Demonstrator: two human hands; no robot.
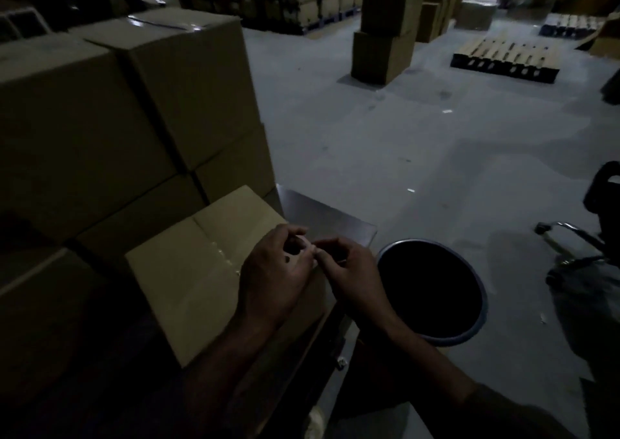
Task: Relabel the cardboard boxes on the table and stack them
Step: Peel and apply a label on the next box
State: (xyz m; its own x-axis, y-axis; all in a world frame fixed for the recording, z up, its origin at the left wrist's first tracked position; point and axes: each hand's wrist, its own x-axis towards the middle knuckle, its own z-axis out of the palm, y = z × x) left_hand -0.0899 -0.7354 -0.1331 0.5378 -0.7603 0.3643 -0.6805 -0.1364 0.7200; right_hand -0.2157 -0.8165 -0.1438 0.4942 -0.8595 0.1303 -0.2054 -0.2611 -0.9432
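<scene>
A taped cardboard box lies on the metal table in front of me, its top facing up. Above its right edge my left hand and my right hand meet, fingertips pinching a small pale scrap, perhaps a label, between them. Behind and to the left rises a stack of larger cardboard boxes, two layers high. The light is dim, so the scrap's details are hard to make out.
A round dark bin stands on the floor just right of the table. A chair base sits at the far right. Farther off are two stacked boxes, a wooden pallet and open grey floor.
</scene>
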